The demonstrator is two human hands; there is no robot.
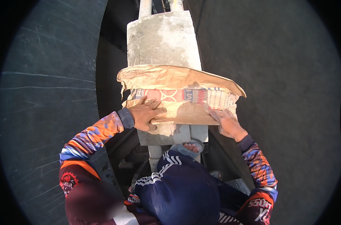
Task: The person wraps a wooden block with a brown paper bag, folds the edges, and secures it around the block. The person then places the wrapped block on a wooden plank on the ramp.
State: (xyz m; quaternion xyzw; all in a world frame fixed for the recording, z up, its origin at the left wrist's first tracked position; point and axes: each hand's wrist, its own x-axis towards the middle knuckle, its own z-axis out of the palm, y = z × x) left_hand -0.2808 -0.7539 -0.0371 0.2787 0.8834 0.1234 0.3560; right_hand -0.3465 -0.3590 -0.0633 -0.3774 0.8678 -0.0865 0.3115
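A brown paper sack (185,115) with red and blue print lies crosswise before me, its far layer (170,77) raised in a creased flap. On the sack's near left part my left hand (145,114) rests flat, fingers spread. My right hand (227,123) is at the near right corner, one finger stretched along the paper and the others bent at its edge. The underside of that grip is hidden. Beneath the sack is a pale, worn board (163,41), showing beyond it and on the near side.
Pale poles (145,8) run out past the board's far end. A dark, scratched curved surface (50,86) lies to the left, a dark grey surface (275,75) to the right. Dark gaps flank the board. My sandalled foot (191,147) is at its near end.
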